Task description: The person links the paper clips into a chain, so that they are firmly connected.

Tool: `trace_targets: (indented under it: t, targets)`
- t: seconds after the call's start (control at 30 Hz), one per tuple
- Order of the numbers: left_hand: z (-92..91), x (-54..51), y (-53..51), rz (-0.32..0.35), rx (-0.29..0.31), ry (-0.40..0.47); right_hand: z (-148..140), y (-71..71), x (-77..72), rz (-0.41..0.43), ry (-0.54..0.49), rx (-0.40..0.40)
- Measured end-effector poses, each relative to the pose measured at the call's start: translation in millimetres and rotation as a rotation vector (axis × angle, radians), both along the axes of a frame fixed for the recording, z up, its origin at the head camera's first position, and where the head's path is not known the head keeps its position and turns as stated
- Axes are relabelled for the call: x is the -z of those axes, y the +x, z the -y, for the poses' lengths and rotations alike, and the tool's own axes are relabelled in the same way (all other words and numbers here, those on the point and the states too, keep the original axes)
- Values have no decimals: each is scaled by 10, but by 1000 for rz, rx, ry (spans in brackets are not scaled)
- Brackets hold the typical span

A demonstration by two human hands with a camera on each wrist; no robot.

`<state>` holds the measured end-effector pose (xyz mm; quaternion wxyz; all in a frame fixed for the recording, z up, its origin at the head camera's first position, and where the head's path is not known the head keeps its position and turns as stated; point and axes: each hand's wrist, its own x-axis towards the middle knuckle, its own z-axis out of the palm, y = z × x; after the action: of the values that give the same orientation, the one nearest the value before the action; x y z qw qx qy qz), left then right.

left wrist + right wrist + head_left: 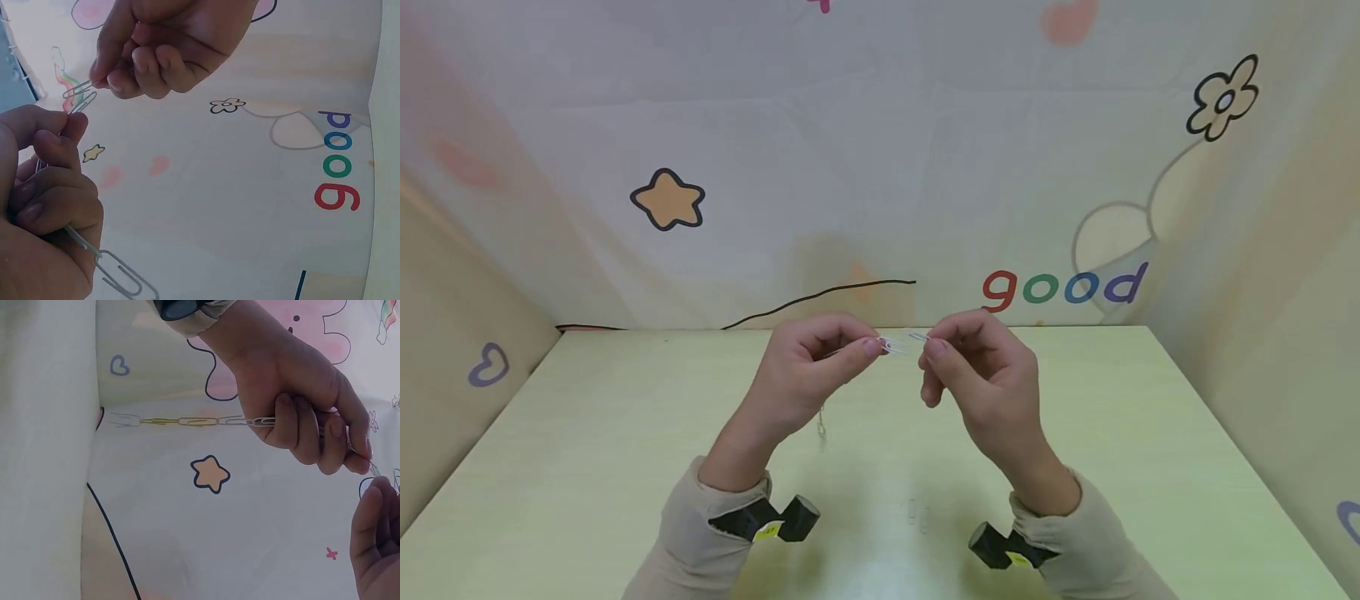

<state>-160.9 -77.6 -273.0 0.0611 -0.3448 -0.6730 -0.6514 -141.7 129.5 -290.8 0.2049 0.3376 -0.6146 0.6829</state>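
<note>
Above the table, my left hand (805, 367) pinches the end clip (82, 103) of a paper clip chain (199, 421) between thumb and forefinger. The chain passes through its curled fingers and hangs below the hand, with silver or white and yellow links. Facing it, my right hand (988, 379) pinches a single paper clip (917, 336) by one end. The two clips' free ends point at each other, very close; whether they touch I cannot tell. In the left wrist view, a chain link (128, 275) dangles below the left palm.
Two loose paper clips (913, 511) lie on the pale table (625, 433) between the forearms. Behind the table hangs a printed cloth (887, 167) with a star, a flower and the word "good"; more cloth rises at both sides.
</note>
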Motion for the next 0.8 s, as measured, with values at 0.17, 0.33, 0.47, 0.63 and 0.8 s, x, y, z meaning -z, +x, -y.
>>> trace_targets:
  t: [0.17, 0.33, 0.47, 0.63, 0.8]
  targets:
    - [-30, -11, 10, -14, -11, 2, -6, 38, -25, -1, 16, -5]
    - [-48, 11, 7, -14, -21, 41, -8, 35, -21, -7, 41, 5]
    - [-52, 26, 3, -8, -2, 74, 0, 28, -18, 4, 38, 6]
    - [-78, 40, -2, -17, 12, 89, 8, 44, -27, 12, 33, 3]
    - [-102, 52, 12, -21, -7, 66, 17, 55, -22, 7, 32, 7]
